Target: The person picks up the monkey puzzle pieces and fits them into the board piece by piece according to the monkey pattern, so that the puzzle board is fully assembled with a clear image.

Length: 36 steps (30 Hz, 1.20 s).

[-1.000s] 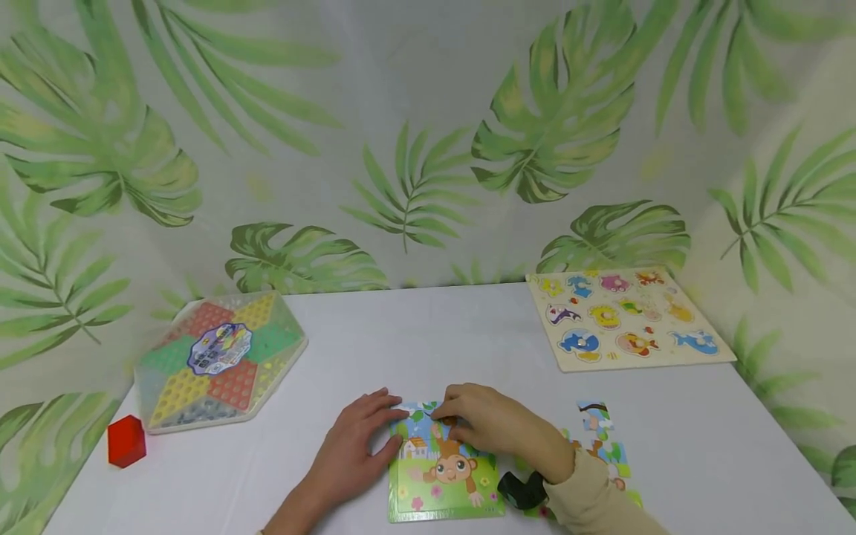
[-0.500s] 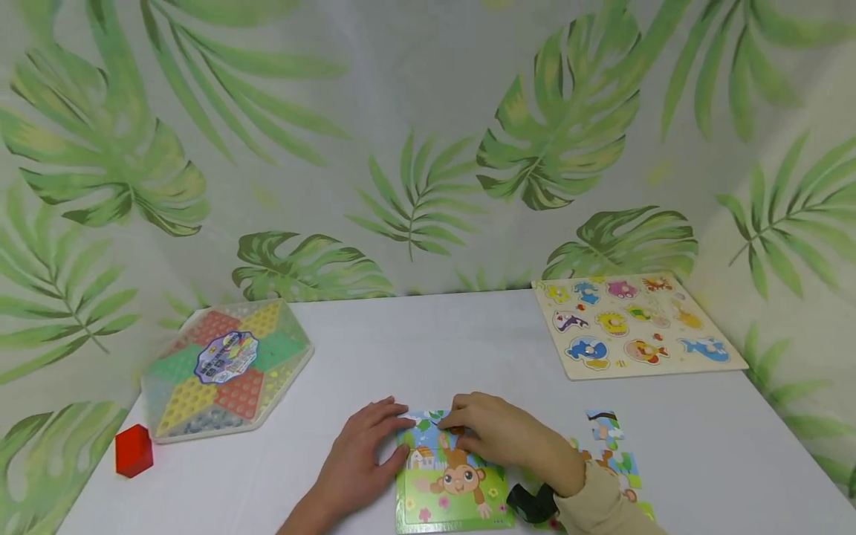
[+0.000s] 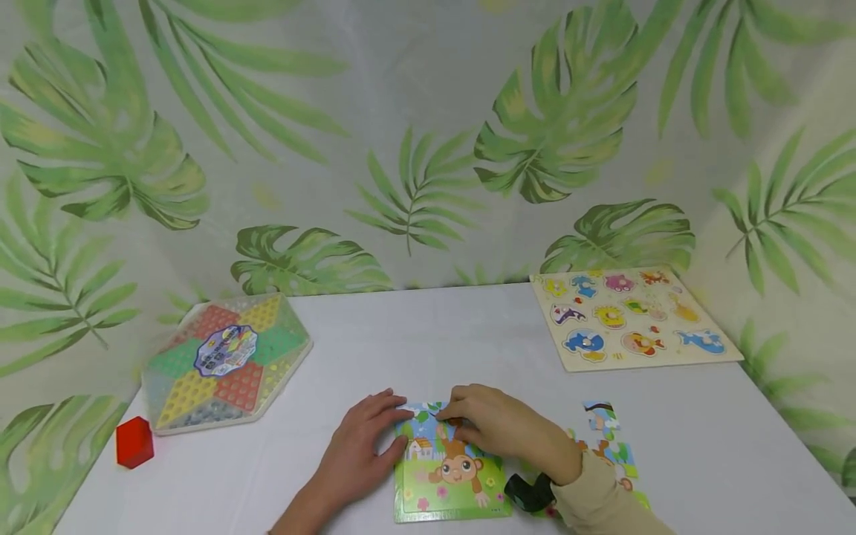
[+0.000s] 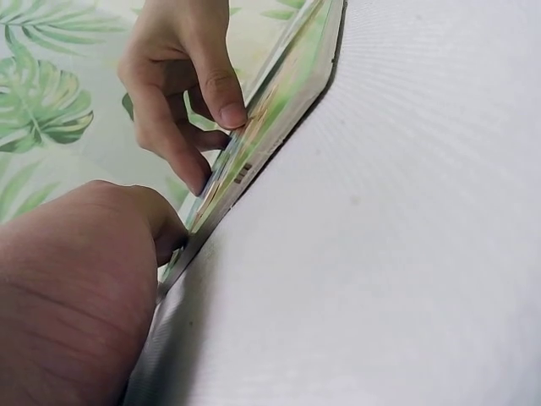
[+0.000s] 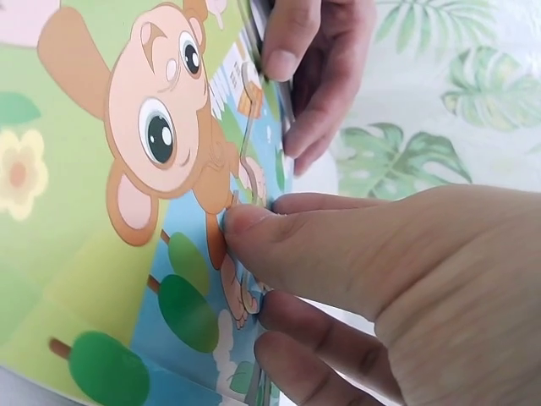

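A square jigsaw puzzle [image 3: 455, 490] with a monkey picture lies on the white table in front of me. My left hand [image 3: 361, 449] rests at its left edge, fingers extended over the upper left corner and the thumb along the side. Over the puzzle's upper part, my right hand [image 3: 498, 423] has thumb and fingers bent down around a puzzle piece, largely covered by them. In the right wrist view, the thumb [image 5: 283, 249] presses at the monkey's limb, close to raised piece edges. The left wrist view catches the puzzle's edge [image 4: 275, 139] side-on, both hands against it.
Loose jigsaw pieces [image 3: 602, 420] lie right of the puzzle, partly under the right forearm. A black device [image 3: 528, 492] sits at the right wrist. Farther back are a wooden knob puzzle [image 3: 628, 319], a hexagonal board game [image 3: 227, 364] and a red block [image 3: 134, 442].
The head view shifts slightly. Both hands stay in nearly the same place on the puzzle, the right fingers still at its upper part.
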Motion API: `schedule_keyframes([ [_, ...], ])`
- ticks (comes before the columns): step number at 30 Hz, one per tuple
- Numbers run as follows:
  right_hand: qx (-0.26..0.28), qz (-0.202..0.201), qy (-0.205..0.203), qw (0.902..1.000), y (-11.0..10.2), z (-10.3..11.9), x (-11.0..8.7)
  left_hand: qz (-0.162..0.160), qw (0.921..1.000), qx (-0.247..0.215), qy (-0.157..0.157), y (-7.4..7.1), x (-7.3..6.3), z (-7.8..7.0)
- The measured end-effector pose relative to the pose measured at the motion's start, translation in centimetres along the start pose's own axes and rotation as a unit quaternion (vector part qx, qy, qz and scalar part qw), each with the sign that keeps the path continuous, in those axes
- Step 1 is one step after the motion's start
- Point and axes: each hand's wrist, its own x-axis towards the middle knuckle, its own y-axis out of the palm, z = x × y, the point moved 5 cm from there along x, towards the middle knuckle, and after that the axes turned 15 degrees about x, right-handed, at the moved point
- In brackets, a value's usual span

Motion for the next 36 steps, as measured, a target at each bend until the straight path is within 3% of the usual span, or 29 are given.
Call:
schedule_keyframes([
  [6,-0.021,0.000,-0.014,0.9997,-0.4,0.4,0.1,-0.017,0.9997,0.012,0.013,-0.3,0.4,-0.1],
  [11,-0.044,-0.009,-0.024,0.9987,-0.5,0.6,0.1,-0.006,0.9999,0.006,0.009,-0.4,0.6,0.2],
  [21,-0.057,0.017,-0.023,0.9980,-0.5,0.4,-0.7,0.005,1.0000,-0.003,0.007,-0.2,0.3,0.0],
  [30,-0.044,0.010,-0.005,0.9989,-1.1,0.5,-1.4,-0.001,1.0000,0.006,0.008,0.2,0.2,0.1],
  [36,-0.044,-0.002,0.009,0.9990,-1.8,1.3,-2.6,-0.024,0.9994,0.018,0.014,-0.1,0.2,-0.1],
])
